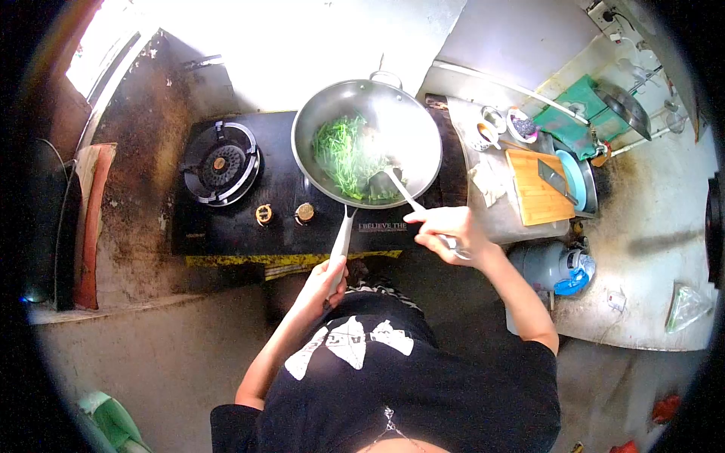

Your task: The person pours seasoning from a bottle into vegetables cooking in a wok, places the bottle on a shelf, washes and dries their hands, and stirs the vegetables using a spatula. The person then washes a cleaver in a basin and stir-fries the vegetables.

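Note:
A large grey wok sits over the right side of the black gas stove, with green leafy vegetables gathered in its left and lower part. Pale steam or glare blurs the middle of the wok. My left hand is closed round the wok's long handle. In my right hand is a spatula with a light handle, its dark blade down among the vegetables at the wok's lower right.
An unused burner and two knobs lie left of the wok. On the right counter are a cutting board with a cleaver, a blue basin and small bowls. A gas cylinder stands below.

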{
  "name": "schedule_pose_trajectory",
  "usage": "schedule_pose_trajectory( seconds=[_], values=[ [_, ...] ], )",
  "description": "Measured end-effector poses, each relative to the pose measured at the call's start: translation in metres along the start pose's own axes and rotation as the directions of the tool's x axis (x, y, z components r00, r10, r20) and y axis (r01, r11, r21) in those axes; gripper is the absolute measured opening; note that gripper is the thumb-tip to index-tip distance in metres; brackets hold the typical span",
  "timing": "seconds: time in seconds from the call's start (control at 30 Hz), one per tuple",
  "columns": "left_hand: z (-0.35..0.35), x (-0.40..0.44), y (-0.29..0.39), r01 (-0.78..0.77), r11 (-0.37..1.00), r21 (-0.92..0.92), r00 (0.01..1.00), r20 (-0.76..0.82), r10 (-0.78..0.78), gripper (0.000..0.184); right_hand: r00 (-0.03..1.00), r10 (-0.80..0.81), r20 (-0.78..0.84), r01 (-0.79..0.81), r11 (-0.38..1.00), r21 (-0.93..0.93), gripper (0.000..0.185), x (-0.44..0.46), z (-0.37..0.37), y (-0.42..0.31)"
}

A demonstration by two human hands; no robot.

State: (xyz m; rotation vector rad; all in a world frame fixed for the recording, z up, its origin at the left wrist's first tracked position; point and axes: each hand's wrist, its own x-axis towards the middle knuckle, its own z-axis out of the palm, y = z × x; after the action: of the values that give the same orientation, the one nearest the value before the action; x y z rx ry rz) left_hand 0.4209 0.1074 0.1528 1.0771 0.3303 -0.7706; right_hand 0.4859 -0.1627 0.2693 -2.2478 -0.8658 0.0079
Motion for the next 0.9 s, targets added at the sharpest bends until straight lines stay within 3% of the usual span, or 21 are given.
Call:
schedule_pose_trajectory(
  seconds=[0.07,0.13,0.27,0.37,0.4,0.47,0.53,0.57,0.67,0.73,0.83,0.9],
  values=[
    [0.000,0.001,0.000,0.000,1.000,0.008,1.000,-0.001,0.000,0.036,0.985,-0.143,-0.097,0.133,0.986,-0.103,0.013,0.011,0.025,0.025],
    [-0.002,0.002,-0.003,-0.021,0.999,0.040,1.000,0.000,0.021,0.036,0.971,-0.165,-0.173,0.130,0.972,-0.196,0.014,0.026,0.036,0.049],
    [-0.001,-0.002,0.000,0.018,1.000,0.023,1.000,-0.019,-0.018,0.037,0.929,-0.037,-0.369,-0.029,0.985,-0.173,0.012,0.053,0.006,0.055],
    [0.000,0.000,0.003,0.023,0.999,0.033,0.999,-0.047,-0.022,0.037,0.853,0.254,-0.455,-0.251,0.966,0.069,0.019,0.084,-0.010,0.068],
    [0.000,-0.001,0.004,0.017,0.999,0.032,0.999,-0.041,-0.016,0.037,0.818,0.228,-0.528,-0.178,0.973,0.145,0.018,0.095,-0.001,0.094],
    [-0.001,-0.002,0.002,0.015,0.999,0.030,0.999,-0.039,-0.014,0.037,0.813,0.191,-0.549,-0.145,0.981,0.127,0.017,0.105,0.010,0.119],
    [-0.002,0.000,0.000,0.003,1.000,0.031,0.999,-0.035,-0.002,0.037,0.832,0.307,-0.462,-0.176,0.936,0.305,0.017,0.090,0.018,0.112],
    [-0.002,0.000,0.001,0.008,1.000,0.029,0.999,-0.036,-0.007,0.037,0.878,0.255,-0.404,-0.205,0.965,0.163,0.018,0.077,0.008,0.092],
    [-0.001,-0.001,0.000,0.018,1.000,0.008,0.999,-0.027,-0.018,0.037,0.936,0.248,-0.251,-0.168,0.939,0.301,0.020,0.031,-0.007,0.051],
    [-0.002,-0.001,0.001,0.026,1.000,0.010,0.999,-0.028,-0.026,0.036,0.968,0.070,-0.240,-0.035,0.988,0.149,0.021,0.013,-0.004,0.050],
    [0.000,0.000,0.003,0.025,1.000,0.012,0.999,-0.033,-0.025,0.036,0.973,0.045,-0.225,-0.035,0.998,0.048,0.018,0.025,-0.006,0.055],
    [0.001,-0.002,0.003,0.016,0.999,0.049,0.999,-0.043,-0.014,0.036,0.952,0.142,-0.272,-0.130,0.990,0.059,0.016,0.040,-0.010,0.056]
  ],
)
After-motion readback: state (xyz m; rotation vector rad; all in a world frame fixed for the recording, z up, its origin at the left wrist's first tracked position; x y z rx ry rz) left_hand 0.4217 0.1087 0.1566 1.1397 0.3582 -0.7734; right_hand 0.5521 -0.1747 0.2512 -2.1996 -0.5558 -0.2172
